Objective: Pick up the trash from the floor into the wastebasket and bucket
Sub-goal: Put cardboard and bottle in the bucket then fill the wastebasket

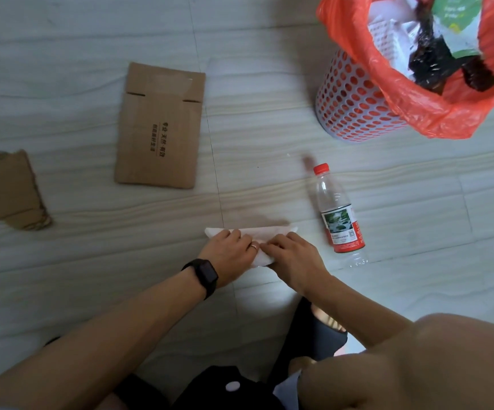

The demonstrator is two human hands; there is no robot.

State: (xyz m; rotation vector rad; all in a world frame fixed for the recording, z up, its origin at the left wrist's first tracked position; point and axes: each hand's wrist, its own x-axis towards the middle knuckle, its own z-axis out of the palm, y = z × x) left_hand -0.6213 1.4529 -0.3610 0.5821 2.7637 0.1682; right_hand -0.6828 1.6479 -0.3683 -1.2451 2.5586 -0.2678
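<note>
A white paper tissue (265, 231) lies flat on the floor in front of me. My left hand (229, 253), with a black watch on its wrist, and my right hand (294, 257) both rest on its near edge with curled fingers that gather the paper. An empty clear plastic bottle (339, 216) with a red cap and red label lies on the floor just right of my right hand. The white perforated wastebasket (355, 105), lined with a red bag (358, 28) and holding trash, stands at the upper right.
A flattened cardboard box (160, 125) with printed text lies on the floor to the upper left. A torn cardboard piece (6, 190) lies at the far left edge. My knee (417, 365) and foot fill the lower right. No bucket is in view.
</note>
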